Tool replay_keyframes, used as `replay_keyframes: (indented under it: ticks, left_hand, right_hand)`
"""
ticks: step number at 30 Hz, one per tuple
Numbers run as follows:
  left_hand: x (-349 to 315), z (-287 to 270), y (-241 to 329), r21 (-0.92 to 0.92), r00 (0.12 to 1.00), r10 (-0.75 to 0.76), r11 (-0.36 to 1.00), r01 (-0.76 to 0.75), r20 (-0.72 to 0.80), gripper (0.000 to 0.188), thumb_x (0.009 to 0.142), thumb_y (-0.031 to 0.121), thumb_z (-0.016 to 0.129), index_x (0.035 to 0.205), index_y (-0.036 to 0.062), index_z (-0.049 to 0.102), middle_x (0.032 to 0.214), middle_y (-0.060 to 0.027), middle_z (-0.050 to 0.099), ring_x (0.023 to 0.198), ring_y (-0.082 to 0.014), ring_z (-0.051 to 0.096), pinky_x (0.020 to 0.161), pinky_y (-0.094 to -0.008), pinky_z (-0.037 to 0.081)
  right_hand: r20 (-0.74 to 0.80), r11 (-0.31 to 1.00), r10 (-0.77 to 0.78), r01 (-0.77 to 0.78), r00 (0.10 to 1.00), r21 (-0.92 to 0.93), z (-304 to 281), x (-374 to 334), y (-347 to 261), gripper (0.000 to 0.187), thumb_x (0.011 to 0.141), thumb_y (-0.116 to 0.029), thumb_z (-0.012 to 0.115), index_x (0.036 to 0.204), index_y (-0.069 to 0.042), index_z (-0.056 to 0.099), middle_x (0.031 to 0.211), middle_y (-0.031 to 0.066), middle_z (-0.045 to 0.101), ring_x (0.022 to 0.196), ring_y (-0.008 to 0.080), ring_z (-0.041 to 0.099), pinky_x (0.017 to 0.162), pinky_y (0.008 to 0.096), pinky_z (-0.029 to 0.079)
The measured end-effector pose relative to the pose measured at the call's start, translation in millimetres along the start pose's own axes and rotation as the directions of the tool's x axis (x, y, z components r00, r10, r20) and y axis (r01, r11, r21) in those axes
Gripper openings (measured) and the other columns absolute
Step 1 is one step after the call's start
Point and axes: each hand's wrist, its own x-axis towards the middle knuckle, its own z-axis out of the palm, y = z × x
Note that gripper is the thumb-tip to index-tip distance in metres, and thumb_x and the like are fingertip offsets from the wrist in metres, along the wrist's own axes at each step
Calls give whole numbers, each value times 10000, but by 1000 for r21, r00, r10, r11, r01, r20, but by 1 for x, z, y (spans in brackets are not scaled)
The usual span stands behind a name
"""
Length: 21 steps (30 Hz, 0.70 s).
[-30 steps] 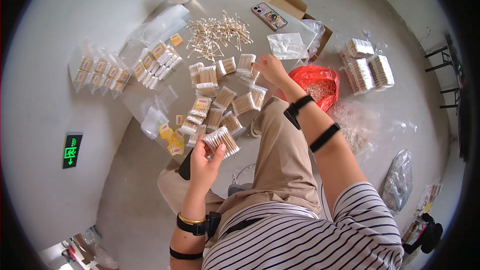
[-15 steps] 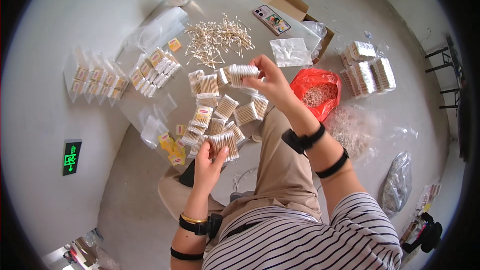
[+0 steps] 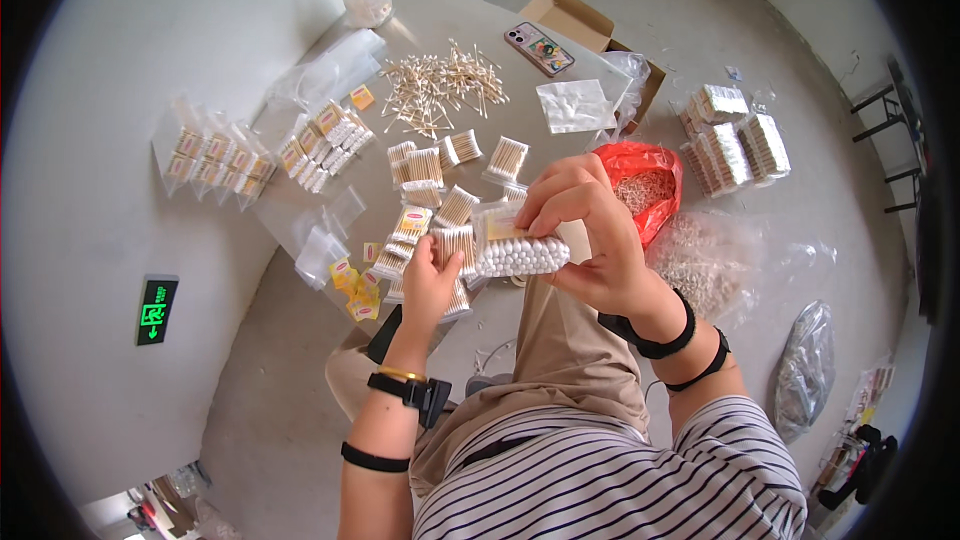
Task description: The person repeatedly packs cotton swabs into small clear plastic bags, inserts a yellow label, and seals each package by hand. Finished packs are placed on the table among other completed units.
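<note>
My right hand (image 3: 595, 230) is closed on a clear bag of cotton swabs (image 3: 522, 257), its rows of white tips turned up towards me. Close beside it, my left hand (image 3: 430, 275) grips another small pack of cotton swabs (image 3: 457, 243) between thumb and fingers. The two packs almost meet; whether they touch I cannot tell. Behind and below my hands lie several more packs of swabs (image 3: 423, 164) on the grey table, one with a yellow and white label card (image 3: 411, 221). Farther back is a loose heap of cotton swabs (image 3: 440, 90).
Stacked packs (image 3: 325, 145) and filled clear bags (image 3: 215, 160) stand on the left. Yellow cards (image 3: 355, 290) lie at the table's near-left edge. A phone (image 3: 540, 48) and a white sheet (image 3: 575, 105) are at the back right. A red bag (image 3: 640, 185) of swabs sits right.
My right hand has come back from the far packs towards my left hand and turned its pack tips-up. My left hand has risen slightly, still holding a pack.
</note>
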Motion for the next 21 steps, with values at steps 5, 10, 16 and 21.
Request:
replay_keyframes:
  ticks: [5,10,16,21]
  left_hand:
    - [27,-3,-18,53,981,56,998,-47,-186,525,922,133,736,1363,-9,489,1228,-202,661,1061,-293,674,899,-405,522]
    - [-10,-38,132,-72,926,369,925,-374,-80,622,861,150,761,1412,35,495,1380,-178,580,1288,-321,552,1090,-418,426]
    - [-80,-80,197,120,784,611,791,-599,-112,382,805,161,831,1153,93,692,1217,-68,662,1100,-250,602,957,-374,457]
    - [-97,-92,202,220,717,680,730,-647,-151,260,777,160,843,1010,110,739,1020,-20,719,945,-213,641,852,-352,452]
  right_hand:
    - [33,998,-9,7,999,62,8,2,-11,411,690,10,804,1054,-82,637,1080,58,668,1051,283,563,947,405,432]
    - [13,1000,8,-8,1000,28,3,-8,-13,408,695,-10,819,1053,-86,640,1070,53,668,1036,282,577,946,404,437]
    - [84,996,-55,49,995,71,19,3,-42,379,715,-48,837,1039,-98,648,1040,32,678,1002,256,596,918,392,446]
    - [143,996,-66,58,987,61,26,-1,-59,339,765,-64,838,1059,-88,671,1034,58,696,943,252,624,868,383,463]
